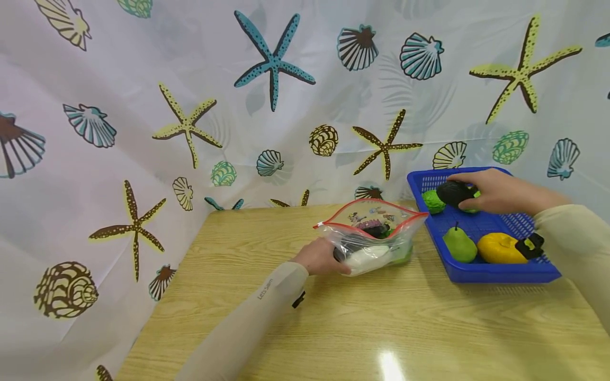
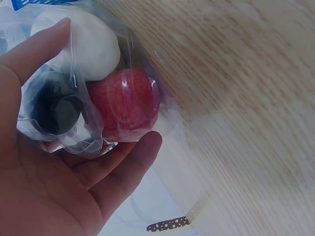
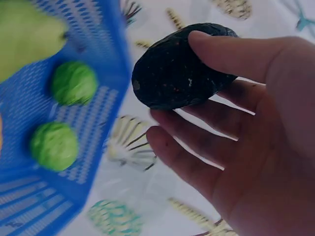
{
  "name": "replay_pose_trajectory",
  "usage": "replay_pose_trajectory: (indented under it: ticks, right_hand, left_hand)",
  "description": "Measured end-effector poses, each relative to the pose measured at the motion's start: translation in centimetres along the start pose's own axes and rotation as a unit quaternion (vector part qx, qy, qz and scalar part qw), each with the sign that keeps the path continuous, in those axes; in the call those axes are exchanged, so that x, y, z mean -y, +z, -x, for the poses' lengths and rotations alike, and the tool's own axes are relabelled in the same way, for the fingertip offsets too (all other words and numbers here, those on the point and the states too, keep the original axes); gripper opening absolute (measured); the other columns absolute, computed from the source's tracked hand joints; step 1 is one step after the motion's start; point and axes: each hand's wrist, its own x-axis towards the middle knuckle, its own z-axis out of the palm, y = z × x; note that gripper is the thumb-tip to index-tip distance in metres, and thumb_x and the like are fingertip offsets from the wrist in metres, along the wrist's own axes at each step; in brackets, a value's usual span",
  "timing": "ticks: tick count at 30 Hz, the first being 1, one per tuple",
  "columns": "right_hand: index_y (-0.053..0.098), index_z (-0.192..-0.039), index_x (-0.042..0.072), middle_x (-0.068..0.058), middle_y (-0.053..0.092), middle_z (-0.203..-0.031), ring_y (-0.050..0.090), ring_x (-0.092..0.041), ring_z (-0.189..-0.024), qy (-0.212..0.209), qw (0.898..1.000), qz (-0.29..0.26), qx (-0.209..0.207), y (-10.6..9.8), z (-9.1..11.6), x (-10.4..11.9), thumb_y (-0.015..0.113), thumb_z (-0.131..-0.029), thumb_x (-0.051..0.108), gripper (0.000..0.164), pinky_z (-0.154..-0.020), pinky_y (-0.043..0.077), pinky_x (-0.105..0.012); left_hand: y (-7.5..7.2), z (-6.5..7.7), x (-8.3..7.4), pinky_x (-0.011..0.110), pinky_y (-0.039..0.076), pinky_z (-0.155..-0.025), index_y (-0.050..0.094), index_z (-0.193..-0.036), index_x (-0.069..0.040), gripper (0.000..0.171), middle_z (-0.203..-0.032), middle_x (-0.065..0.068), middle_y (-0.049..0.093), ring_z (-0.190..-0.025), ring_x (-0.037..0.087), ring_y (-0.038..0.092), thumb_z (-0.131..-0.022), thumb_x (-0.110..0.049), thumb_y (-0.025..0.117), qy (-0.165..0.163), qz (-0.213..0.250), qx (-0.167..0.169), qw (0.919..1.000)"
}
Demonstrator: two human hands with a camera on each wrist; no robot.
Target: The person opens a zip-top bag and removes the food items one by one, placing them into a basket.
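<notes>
Holding an oval, perhaps bumpy avocado (image 3: 172,73) and clear plastic bag (image 1: 369,243).

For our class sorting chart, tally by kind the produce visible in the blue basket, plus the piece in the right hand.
Round green vegetables: 2
Green pear: 1
Yellow vegetable: 1
Dark oval piece: 1
Total: 5

The left hand (image 1: 320,257) and right hand (image 1: 495,190) are bare below long cream sleeves. The left sleeve (image 1: 238,328) is smooth and close-fitting, with small dark lettering (image 1: 265,289), seemingly "Lets slim", along the forearm. The right sleeve (image 1: 572,243) looks looser. A small black fitting (image 1: 298,300) shows by the left cuff; a blockier black attachment (image 1: 535,242) shows by the tray's (image 1: 495,275) near right corner
</notes>
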Motion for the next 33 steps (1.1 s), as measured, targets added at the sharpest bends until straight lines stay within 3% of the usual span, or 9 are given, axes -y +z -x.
replay_pose_trajectory:
  ticks: [5, 14, 20, 28, 33]
  right_hand:
    - [0.046, -0.135, -0.005, -0.038, 0.05, -0.123, 0.049, -0.048, -0.103, 0.023, 0.999, 0.016, 0.045, 1.4, -0.1, -3.1, 0.072, -0.084, 0.023, 0.064, -0.079, 0.045, -0.062]
    - [0.048, -0.129, -0.012, -0.039, 0.053, -0.115, 0.05, -0.049, -0.098, 0.049, 0.994, 0.012, 0.095, 4.4, -0.3, -5.8, 0.072, -0.081, 0.015, 0.06, -0.074, 0.048, -0.058]
    - [0.051, -0.126, -0.013, -0.037, 0.057, -0.111, 0.052, -0.048, -0.098, 0.046, 0.993, 0.025, 0.106, 4.6, -0.5, -6.1, 0.068, -0.082, 0.006, 0.051, -0.078, 0.046, -0.061]
    - [0.058, -0.121, -0.007, -0.032, 0.062, -0.105, 0.055, -0.045, -0.095, 0.038, 0.993, 0.02, 0.114, 4.3, -0.7, -5.5, 0.063, -0.085, 0.003, 0.038, -0.078, 0.047, -0.061]
    - [0.061, -0.12, -0.003, -0.026, 0.064, -0.105, 0.057, -0.041, -0.094, 0.026, 0.996, 0.009, 0.08, 4.0, -0.8, -4.1, 0.061, -0.087, 0.006, 0.034, -0.077, 0.049, -0.058]
  left_hand:
    - [0.2, -0.2, 0.1, 0.037, 0.047, -0.085, 0.051, -0.134, -0.017, 0.086, -0.118, 0.0, 0.059, -0.091, 0.014, 0.051, -0.064, -0.06, 0.078, 0.004, -0.002, -0.003, 1.0]
    - [0.5, 0.0, 0.2, 0.038, 0.049, -0.085, 0.05, -0.136, -0.017, 0.088, -0.121, 0.001, 0.06, -0.096, 0.016, 0.055, -0.065, -0.062, 0.076, 0.023, -0.029, -0.005, 0.9993]
    - [0.3, 0.0, 0.1, 0.038, 0.049, -0.084, 0.056, -0.13, -0.015, 0.083, -0.119, 0.002, 0.062, -0.095, 0.016, 0.055, -0.065, -0.062, 0.076, 0.017, -0.033, -0.006, 0.9993]
    - [0.4, -0.1, 0.2, 0.039, 0.047, -0.088, 0.05, -0.137, -0.018, 0.088, -0.128, 0.002, 0.057, -0.104, 0.018, 0.053, -0.065, -0.062, 0.076, 0.022, -0.036, -0.01, 0.9991]
    - [0.5, 0.0, 0.1, 0.039, 0.046, -0.09, 0.05, -0.137, -0.018, 0.088, -0.128, 0.001, 0.057, -0.104, 0.018, 0.052, -0.065, -0.062, 0.076, 0.014, -0.032, -0.006, 0.9994]
